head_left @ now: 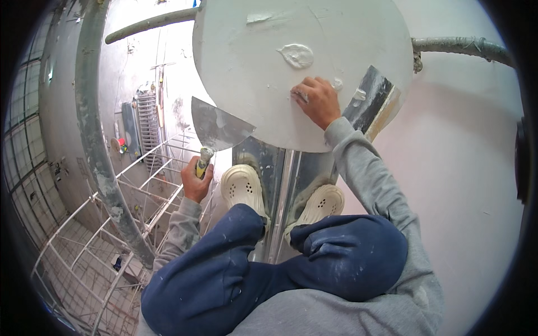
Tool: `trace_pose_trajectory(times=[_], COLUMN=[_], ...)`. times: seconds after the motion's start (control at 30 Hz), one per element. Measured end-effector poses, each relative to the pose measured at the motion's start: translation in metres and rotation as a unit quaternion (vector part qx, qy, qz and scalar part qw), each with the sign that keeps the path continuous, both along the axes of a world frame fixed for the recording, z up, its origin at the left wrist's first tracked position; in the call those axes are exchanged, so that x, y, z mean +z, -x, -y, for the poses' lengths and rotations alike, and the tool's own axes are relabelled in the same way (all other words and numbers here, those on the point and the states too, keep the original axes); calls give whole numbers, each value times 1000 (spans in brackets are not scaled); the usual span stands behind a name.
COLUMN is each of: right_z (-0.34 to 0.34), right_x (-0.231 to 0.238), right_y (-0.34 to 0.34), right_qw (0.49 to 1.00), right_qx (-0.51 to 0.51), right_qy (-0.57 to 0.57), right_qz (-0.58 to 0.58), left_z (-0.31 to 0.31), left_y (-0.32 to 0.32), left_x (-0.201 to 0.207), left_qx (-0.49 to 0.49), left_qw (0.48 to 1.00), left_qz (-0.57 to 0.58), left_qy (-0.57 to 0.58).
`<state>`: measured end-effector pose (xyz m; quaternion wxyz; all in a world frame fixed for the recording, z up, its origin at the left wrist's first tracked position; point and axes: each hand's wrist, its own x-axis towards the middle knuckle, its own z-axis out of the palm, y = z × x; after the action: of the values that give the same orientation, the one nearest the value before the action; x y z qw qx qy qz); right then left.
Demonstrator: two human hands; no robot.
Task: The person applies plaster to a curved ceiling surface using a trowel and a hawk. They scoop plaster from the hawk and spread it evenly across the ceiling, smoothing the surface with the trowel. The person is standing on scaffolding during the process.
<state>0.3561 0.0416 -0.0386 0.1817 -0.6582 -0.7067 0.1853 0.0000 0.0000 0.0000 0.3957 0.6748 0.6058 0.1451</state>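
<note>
White round board (235, 70) bears paste dollop (297, 56). Left hand (196, 180): fingers wrapped round handle of scraper (218, 127), blade at board's lower-left rim. Right hand (320, 102): fingers curled over board, grip contents unclear.

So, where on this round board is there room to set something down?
On the round board, the left is bare between rim and white blob, as is the upper right above the trowel. The lower right is crowded: right hand, small dab and trowel lie close.
</note>
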Motion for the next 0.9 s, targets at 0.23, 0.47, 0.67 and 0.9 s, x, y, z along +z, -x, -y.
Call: trace_pose_trajectory(times=[0.23, 0.47, 0.67, 0.9], right_z=[7, 120, 220, 159], right_x=[7, 57, 36, 30], right_y=[0, -52, -55, -74], right_qw=[998, 933, 920, 858], right_qx=[-44, -321, -385, -490], right_qy=[-35, -25, 29, 61], right_qz=[-17, -164, -71, -142], left_z=[-9, -24, -33, -35], left_y=[-4, -25, -39, -50], left_x=[4, -7, -16, -8], left_qx=[0, -22, -29, -22], left_qw=[1000, 999, 997, 995], left_qz=[14, 34, 63, 84], left_qy=[-4, -32, -32, -40])
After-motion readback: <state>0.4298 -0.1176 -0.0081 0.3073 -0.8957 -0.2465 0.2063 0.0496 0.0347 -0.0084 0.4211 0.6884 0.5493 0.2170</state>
